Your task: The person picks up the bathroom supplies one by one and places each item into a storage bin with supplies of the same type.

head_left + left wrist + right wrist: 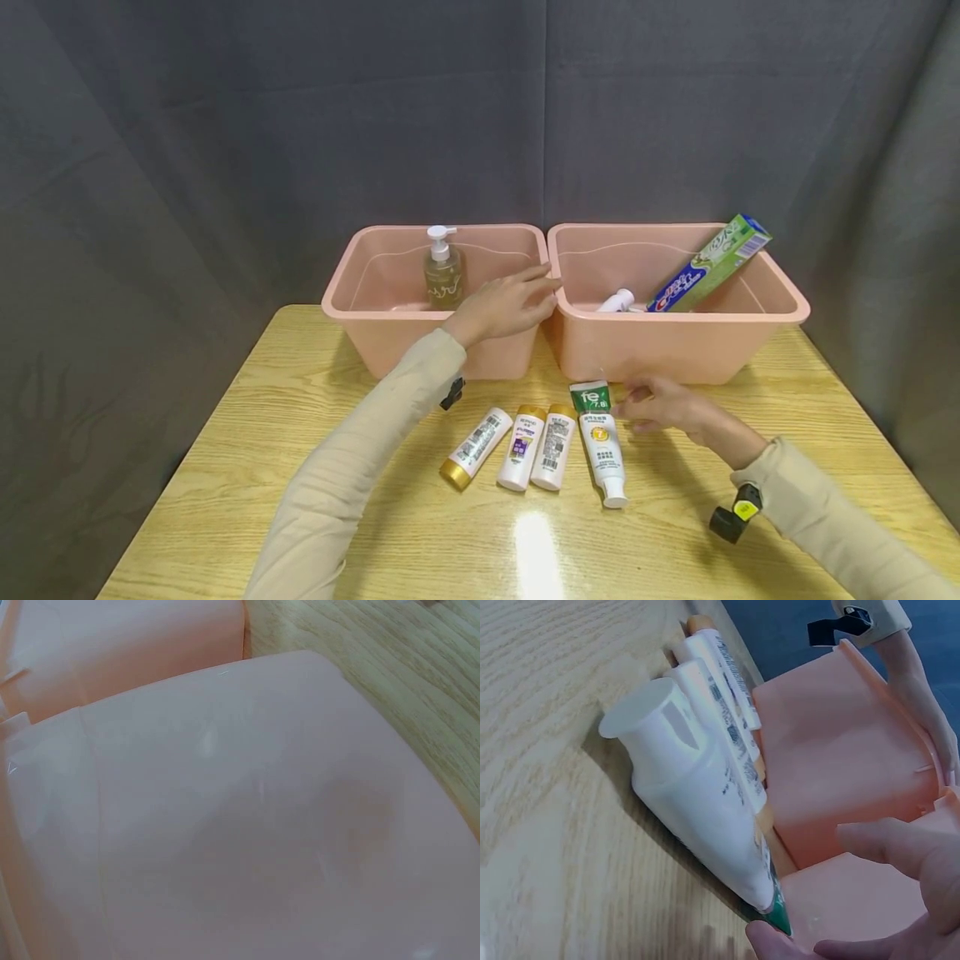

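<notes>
My left hand point(506, 304) reaches over the front of the left pink bin point(495, 362), its extended fingers at the rims where the two bins meet. In the left wrist view, pink bin wall point(225, 810) fills most of the picture, and the hand is out of sight. On the table my right hand point(663, 407) is beside a white toothpaste tube point(602, 450) with a green end. The right wrist view shows its fingertips point(769, 941) right at the tube's green end point(778, 911), with the thumb point(877, 840) spread apart from them.
Left of the tube lie three small white bottles with gold caps point(477, 446). A pump bottle point(444, 271) stands in the left bin. The right pink bin point(667, 350) holds a toothpaste box point(708, 265) leaning on its rim and a white item point(618, 301). A grey curtain point(450, 108) hangs behind.
</notes>
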